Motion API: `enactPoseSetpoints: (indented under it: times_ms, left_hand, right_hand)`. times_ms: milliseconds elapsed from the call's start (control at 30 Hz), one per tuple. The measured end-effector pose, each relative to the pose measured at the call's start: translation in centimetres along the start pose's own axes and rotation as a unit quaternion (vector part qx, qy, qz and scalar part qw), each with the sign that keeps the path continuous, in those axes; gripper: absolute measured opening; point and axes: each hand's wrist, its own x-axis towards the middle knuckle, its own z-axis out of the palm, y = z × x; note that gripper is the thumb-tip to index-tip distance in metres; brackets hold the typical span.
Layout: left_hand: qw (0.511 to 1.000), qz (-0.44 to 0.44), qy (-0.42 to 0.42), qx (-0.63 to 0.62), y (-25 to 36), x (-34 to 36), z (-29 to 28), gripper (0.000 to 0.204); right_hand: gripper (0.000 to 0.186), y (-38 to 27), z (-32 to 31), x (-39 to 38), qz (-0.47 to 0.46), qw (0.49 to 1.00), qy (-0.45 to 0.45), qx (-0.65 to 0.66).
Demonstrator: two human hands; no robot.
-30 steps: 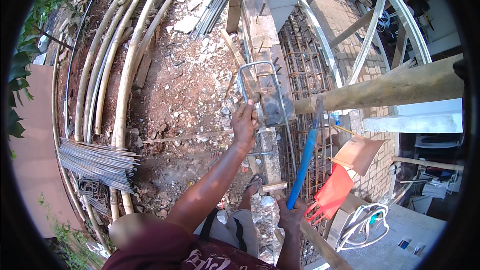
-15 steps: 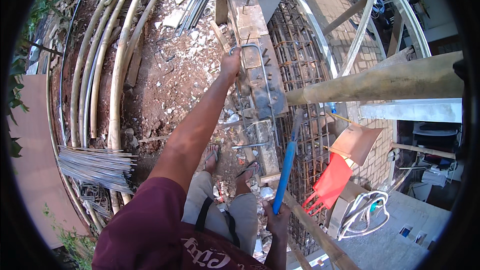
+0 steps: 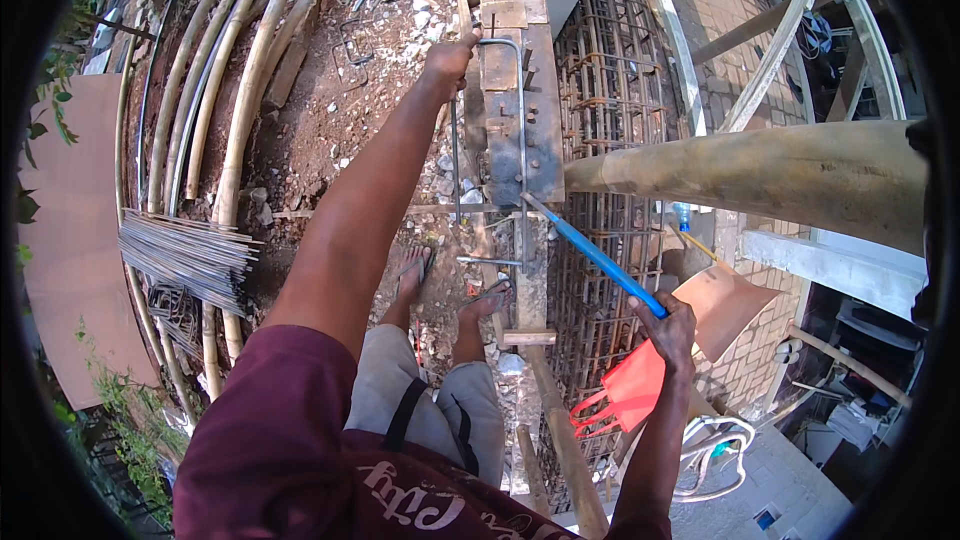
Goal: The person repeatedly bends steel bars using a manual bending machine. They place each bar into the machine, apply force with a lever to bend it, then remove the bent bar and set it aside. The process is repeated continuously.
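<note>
My left hand is closed around the far end of a bent steel rod, at its upper bend. The rod runs along a wooden bench with a dark plate fixed on top and several upright pins. Another leg of the rod hangs beside the bench's left edge, and a short bent end shows lower down. My right hand grips the blue handle of a rebar bending bar. Its metal tip meets the rod near the plate's near edge, with the handle slanting toward the lower right.
Bound rebar cages lie right of the bench. A thick bamboo pole juts in from the right. A red bag and brown board are nearer. Bamboo poles and cut rods lie left on rubble-strewn ground.
My right hand has swung the blue bar up and to the right, and its tip now meets the rod on the bench. My left hand still holds the rod; the view has shifted slightly.
</note>
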Motion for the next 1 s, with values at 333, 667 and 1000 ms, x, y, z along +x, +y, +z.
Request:
enactPoseSetpoints:
  times_ms: [333,667,1000]
  left_hand:
    - [1.0,0.005,0.023,-0.002,-0.2,0.9,0.1,0.045]
    - [1.0,-0.012,0.017,-0.009,0.0,1.2,-0.1,0.047]
    - [0.996,0.067,-0.062,-0.015,-0.6,0.3,-0.5,0.044]
  right_hand:
    - [0.051,-0.8,-4.2,10.2,-0.17,0.984,-0.054,-0.024]
    - [0.06,3.4,-1.3,7.7,-0.073,0.995,-0.056,-0.041]
    - [0.07,5.1,5.0,3.0,-0.055,0.981,0.184,-0.007]
